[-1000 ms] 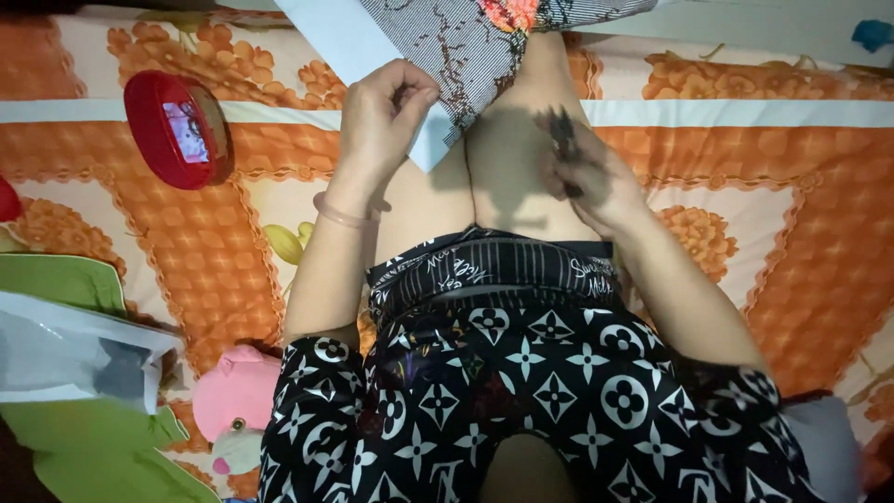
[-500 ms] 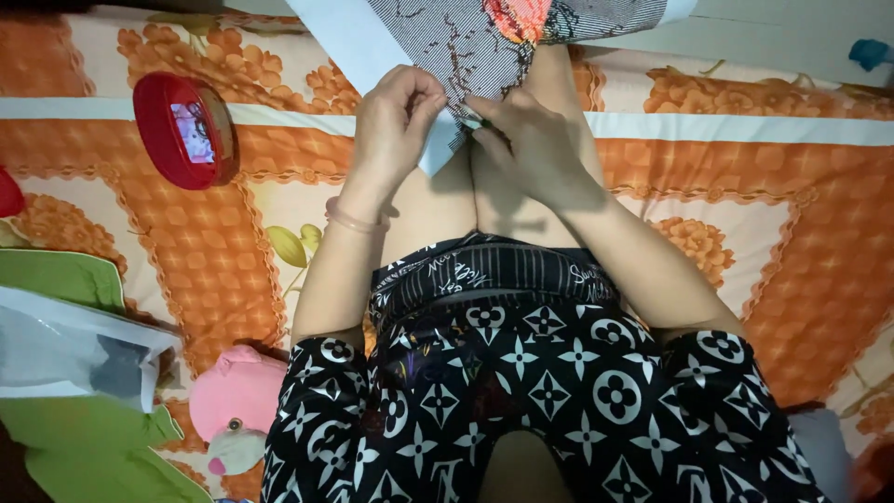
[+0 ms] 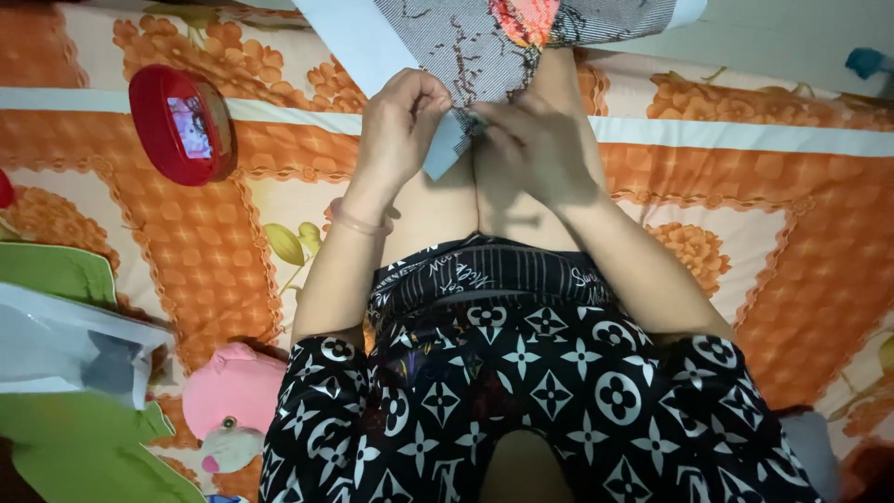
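I see a round red plastic case lying on the orange patterned bedsheet, well to the left of my hands; its face carries a small rectangular label in pink, blue and white. Lower left, a translucent white plastic bag rests over green cloth, something dark showing through it. No screens or signs.

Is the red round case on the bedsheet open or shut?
Cannot tell for sure. The red case lies flat on the orange sheet, its top face with a small picture panel showing; no gap or raised lid is visible.
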